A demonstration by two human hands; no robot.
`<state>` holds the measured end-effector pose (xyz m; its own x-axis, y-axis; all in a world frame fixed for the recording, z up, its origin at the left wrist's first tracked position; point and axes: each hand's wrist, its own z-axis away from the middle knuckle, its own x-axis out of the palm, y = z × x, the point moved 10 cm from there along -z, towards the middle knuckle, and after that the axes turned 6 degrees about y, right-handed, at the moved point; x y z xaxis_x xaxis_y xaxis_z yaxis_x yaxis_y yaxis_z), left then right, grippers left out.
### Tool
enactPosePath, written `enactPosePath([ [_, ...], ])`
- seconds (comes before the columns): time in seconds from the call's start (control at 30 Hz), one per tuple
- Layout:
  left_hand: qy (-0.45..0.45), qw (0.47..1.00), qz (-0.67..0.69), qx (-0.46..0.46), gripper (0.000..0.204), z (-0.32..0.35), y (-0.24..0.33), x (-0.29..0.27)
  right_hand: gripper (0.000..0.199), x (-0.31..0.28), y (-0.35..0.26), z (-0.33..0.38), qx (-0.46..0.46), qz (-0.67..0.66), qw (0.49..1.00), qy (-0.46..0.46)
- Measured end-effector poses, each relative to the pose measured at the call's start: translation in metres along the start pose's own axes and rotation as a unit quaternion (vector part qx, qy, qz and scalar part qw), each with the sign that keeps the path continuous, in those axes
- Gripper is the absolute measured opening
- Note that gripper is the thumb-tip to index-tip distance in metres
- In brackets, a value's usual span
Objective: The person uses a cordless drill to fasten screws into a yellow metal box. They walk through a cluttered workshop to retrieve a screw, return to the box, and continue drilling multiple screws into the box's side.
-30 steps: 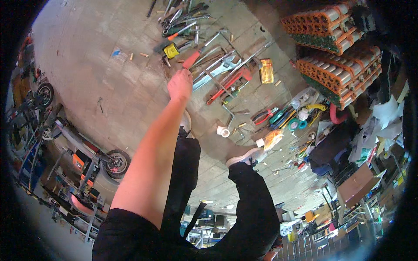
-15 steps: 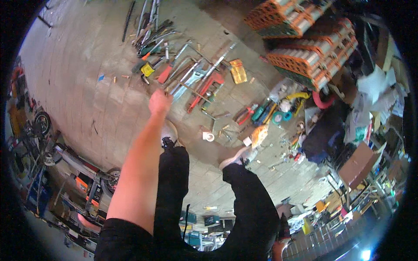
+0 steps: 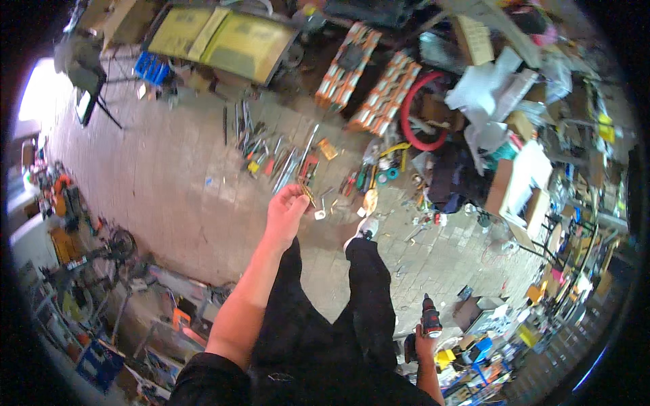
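Observation:
My left hand (image 3: 287, 215) is raised above the floor, fingers pinched around a few thin golden pieces (image 3: 308, 195); they look like screws or bits, too small to tell. Low on the right, my right hand (image 3: 425, 344) grips a black and red cordless drill (image 3: 430, 317) by its handle, the chuck end pointing away from me. Beyond my left hand, hand tools lie spread on the floor: a red tool (image 3: 308, 169), a yellow tape measure (image 3: 253, 166) and several metal bars and wrenches. A white roll (image 3: 319, 214) lies just beside that hand.
Two orange-and-white stacked crates (image 3: 382, 95) stand beyond the tools. A red ring (image 3: 409, 111) and a heap of packaging (image 3: 481, 88) lie at the right. Bicycles and frames (image 3: 122, 243) crowd the left. Rolls of green tape (image 3: 391, 174) lie near my foot.
My left hand has lifted from among the tools and now holds thin golden pieces. The view has risen and shifted, and my right hand with the drill has come more fully into view.

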<state>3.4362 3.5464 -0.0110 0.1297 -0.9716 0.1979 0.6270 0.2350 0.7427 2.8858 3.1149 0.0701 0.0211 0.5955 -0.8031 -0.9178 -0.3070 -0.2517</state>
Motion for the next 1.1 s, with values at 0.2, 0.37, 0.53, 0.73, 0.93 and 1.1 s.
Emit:
enactPosePath([
  [0.2, -0.125, 0.988, -0.062, 0.073, 0.014, 0.074, 0.131, 0.087, 0.034, -0.055, -0.026, 0.084, -0.037, -0.163, 0.968, 0.188],
  [0.37, -0.199, 0.961, -0.161, 0.100, 0.017, 0.142, 0.182, 0.170, 0.041, -0.063, -0.034, 0.132, -0.035, -0.227, 0.952, 0.202],
  [0.53, -0.259, 0.923, -0.245, 0.145, 0.019, 0.210, 0.154, 0.253, 0.035, -0.054, 0.031, 0.145, 0.062, -0.363, 0.914, 0.171],
  [0.73, -0.392, 0.906, -0.125, -0.105, 0.016, 0.339, 0.006, 0.371, 0.026, -0.181, 0.033, 0.132, -0.041, -0.417, 0.875, 0.244],
  [0.93, -0.441, 0.826, -0.197, -0.292, 0.011, 0.486, -0.179, 0.489, 0.024, -0.297, 0.097, 0.113, -0.072, -0.460, 0.817, 0.340],
  [1.1, -0.510, 0.753, -0.210, -0.359, 0.018, 0.591, -0.226, 0.603, 0.029, -0.344, 0.139, 0.080, -0.067, -0.546, 0.762, 0.343],
])
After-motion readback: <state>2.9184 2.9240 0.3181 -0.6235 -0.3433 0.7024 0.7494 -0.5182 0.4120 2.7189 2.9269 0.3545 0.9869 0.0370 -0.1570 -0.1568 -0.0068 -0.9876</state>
